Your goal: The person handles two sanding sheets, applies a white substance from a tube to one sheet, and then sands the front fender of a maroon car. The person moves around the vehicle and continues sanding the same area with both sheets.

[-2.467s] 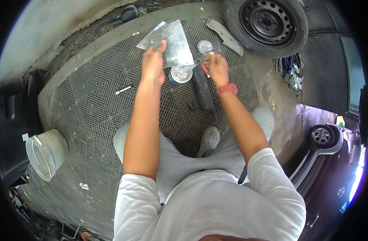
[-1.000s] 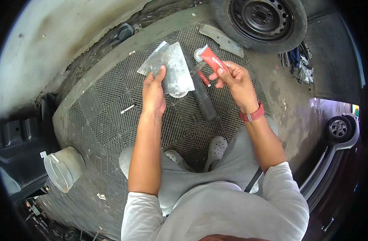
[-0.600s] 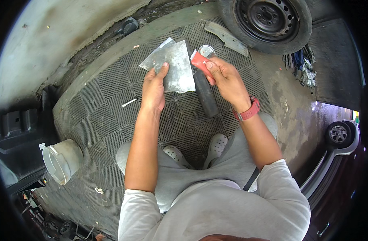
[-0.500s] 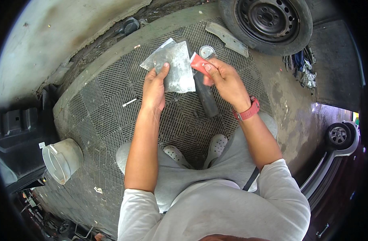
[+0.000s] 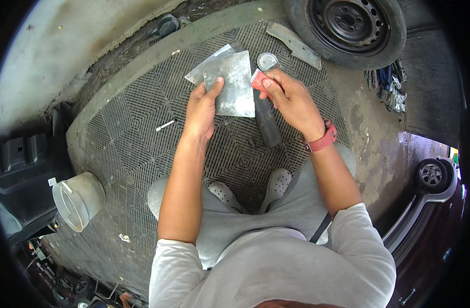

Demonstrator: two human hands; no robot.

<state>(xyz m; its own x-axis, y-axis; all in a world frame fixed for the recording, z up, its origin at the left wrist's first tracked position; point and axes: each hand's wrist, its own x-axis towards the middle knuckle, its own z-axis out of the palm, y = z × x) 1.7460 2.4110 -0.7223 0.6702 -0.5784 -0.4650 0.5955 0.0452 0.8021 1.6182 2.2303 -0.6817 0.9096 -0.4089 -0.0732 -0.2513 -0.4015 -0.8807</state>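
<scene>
For a steady hold here, the grey plate is best gripped firmly near its edge and turned as level as the wrist allows, so that its broad face stays clear of the thumb. The red tube probably calls for a lighter pinch: it looks soft, and a hard squeeze in the middle could make it buckle. Small, slow wrist movements should suit it better than a push from the elbow.

The left hand grasps the plate at its left side — thumb on top, fingers hidden beneath — with a paler sheet fanned out behind it. The right hand pinches the tube between thumb and fingers. The tube lies at that hand's tip, its whitish end aimed at the plate's right edge and just beside it; whether they touch, I cannot tell. A round metal lid sits just beyond the right hand on the ridged mat, and a dark bar lies below the tube.
</scene>
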